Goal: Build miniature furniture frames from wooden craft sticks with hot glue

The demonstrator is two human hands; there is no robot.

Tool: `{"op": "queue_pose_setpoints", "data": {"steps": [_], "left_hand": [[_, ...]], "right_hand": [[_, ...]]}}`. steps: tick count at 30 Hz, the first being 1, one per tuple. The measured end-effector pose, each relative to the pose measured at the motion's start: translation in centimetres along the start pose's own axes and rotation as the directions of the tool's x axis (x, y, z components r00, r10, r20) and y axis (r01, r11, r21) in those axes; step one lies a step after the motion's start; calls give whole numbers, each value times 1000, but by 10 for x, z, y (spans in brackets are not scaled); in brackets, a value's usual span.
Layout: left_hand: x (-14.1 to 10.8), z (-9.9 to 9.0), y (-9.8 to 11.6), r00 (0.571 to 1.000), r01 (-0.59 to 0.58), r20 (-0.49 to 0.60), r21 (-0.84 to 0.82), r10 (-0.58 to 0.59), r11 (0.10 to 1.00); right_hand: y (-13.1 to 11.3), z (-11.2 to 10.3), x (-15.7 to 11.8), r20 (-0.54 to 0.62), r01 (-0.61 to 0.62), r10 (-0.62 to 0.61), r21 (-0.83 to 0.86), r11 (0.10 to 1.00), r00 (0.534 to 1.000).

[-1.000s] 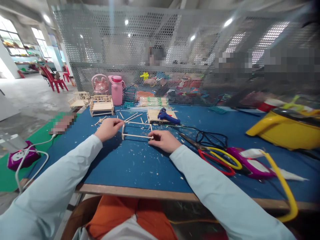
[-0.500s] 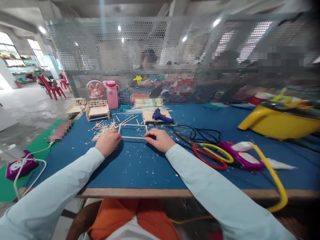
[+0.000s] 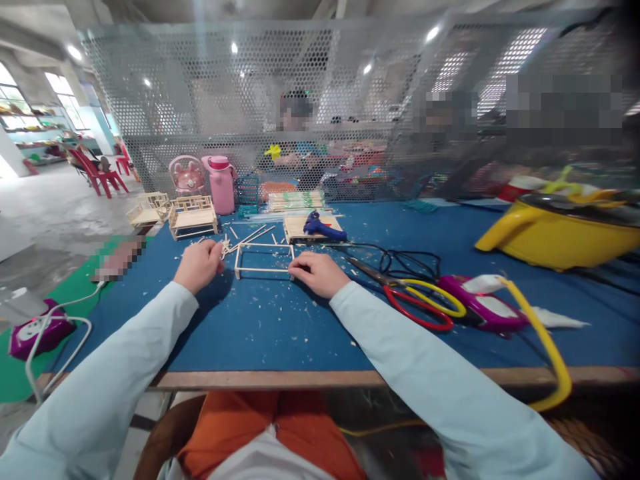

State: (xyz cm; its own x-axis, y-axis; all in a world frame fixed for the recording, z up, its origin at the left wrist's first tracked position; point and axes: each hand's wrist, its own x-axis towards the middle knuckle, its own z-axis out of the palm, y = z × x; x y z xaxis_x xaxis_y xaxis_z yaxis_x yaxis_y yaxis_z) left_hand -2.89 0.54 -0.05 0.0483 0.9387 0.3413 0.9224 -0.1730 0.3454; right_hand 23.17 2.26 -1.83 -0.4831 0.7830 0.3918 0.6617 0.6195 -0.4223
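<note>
Right hand pinched the stick frame at its right end. Left hand was half-curled by loose sticks — couldn't tell its hold

One bare stick frame, one glue gun.

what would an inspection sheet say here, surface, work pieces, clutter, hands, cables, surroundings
Surface: blue tabletop, strewn with pale scraps
Work pieces: stick frame between the hands; two small stick models at back left
Clutter: scissors, blue glue gun, loose sticks
Hands: right hand pinches the frame's near right corner; left hand is off the frame, beside loose sticks
Cables: black cable looped behind scissors; white cable left; yellow cable right
Surroundings: perforated screen behind the tabletop
</note>
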Motion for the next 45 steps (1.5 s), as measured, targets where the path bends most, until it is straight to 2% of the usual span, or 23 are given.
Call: {"op": "queue_pose_setpoints", "data": {"steps": [3, 7, 9, 10, 13, 15, 22, 26, 28, 30, 32, 34, 36, 39, 42, 45], "left_hand": [[5, -11, -13, 990, 121, -89, 107, -112, 987], [6, -15, -22, 975, 217, -93, 242, -200, 946], [4, -11, -19, 979, 197, -94, 186, -182, 963], [3, -8, -15, 987, 148, -82, 126, -139, 981], [0, 3, -4, 996, -91, 17, -93, 93, 992], [-1, 11, 1, 981, -162, 80, -177, 178, 971], [-6, 15, 7, 968, -38, 218, -359, 123, 932], [-9, 15, 11, 946, -1, 295, -403, 131, 915], [-8, 15, 10, 946, -25, 289, -382, 146, 924], [-6, 13, 7, 963, -39, 239, -346, 128, 937], [-2, 9, 1, 990, 0, 137, -294, 42, 956], [2, 6, -4, 999, 35, 7, -218, -34, 975], [4, 7, -5, 998, -18, -65, -122, 10, 992], [2, 16, 3, 991, -132, 17, 7, 132, 991], [-2, 24, 16, 980, -160, 139, 111, 144, 981], [-5, 26, 24, 966, -193, 204, 161, 159, 968]], "right_hand": [[1, -4, 0, -51, -43, 46, 53, 998, 998], [9, -12, -1, -157, -203, 231, 180, 963, 960], [13, -13, -1, -160, -241, 274, 202, 949, 948], [14, -12, -2, -148, -243, 275, 203, 948, 950], [12, -8, -3, -71, -202, 221, 210, 957, 973], [7, -5, -4, -26, -172, 180, 197, 965, 983], [4, -10, -3, 38, -85, 82, 84, 993, 996], [7, -13, -2, 86, -109, 102, 69, 992, 991], [7, -12, -3, 110, -120, 112, 72, 990, 988], [8, -12, -3, 105, -121, 112, 84, 989, 988], [10, -14, -4, 72, -135, 128, 105, 985, 989], [12, -17, -4, 6, -162, 162, 102, 982, 987], [14, -20, -2, -75, -181, 186, 68, 981, 980], [16, -19, 5, -109, -142, 138, -26, 990, 984], [16, -10, 14, 27, -79, 85, -173, 982, 996], [16, 0, 18, 158, -64, 110, -270, 961, 981]]}}
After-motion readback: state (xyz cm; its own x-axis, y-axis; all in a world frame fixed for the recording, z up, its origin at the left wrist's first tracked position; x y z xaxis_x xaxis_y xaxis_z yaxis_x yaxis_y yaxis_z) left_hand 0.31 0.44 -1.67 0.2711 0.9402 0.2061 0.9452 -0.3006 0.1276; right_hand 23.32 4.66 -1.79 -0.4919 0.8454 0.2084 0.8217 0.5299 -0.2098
